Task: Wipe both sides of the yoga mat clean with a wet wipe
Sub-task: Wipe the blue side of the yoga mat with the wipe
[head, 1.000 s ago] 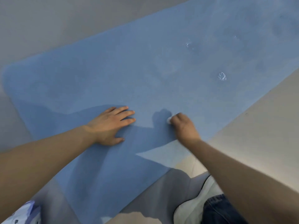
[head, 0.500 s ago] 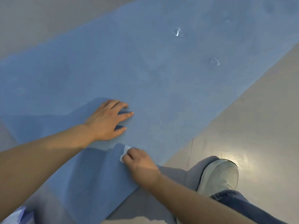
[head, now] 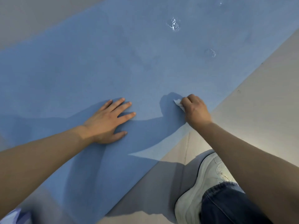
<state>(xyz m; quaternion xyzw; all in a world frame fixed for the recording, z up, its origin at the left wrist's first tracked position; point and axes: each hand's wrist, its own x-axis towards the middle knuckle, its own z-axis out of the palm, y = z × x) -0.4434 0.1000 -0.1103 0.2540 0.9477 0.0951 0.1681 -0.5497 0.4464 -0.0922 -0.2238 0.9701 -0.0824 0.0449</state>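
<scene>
Item: yoga mat point(head: 129, 65), blue, flat on the floor point(head: 258, 97), long axis running from 8 o'clock to 2 o'clock. My left hand point(head: 106, 122): fingers straight and spread, palm pressed on the mat. My right hand point(head: 195, 109): fingers clenched round a wet wipe point(head: 178, 103), wad touching the mat near its 4 o'clock edge. Two whitish wet marks point(head: 174, 25) lie at 1 o'clock from the wipe, well apart; my right hand is the nearer. I judge most of this side unwiped. Shoe point(head: 203, 183) on the floor just beside the mat.
</scene>
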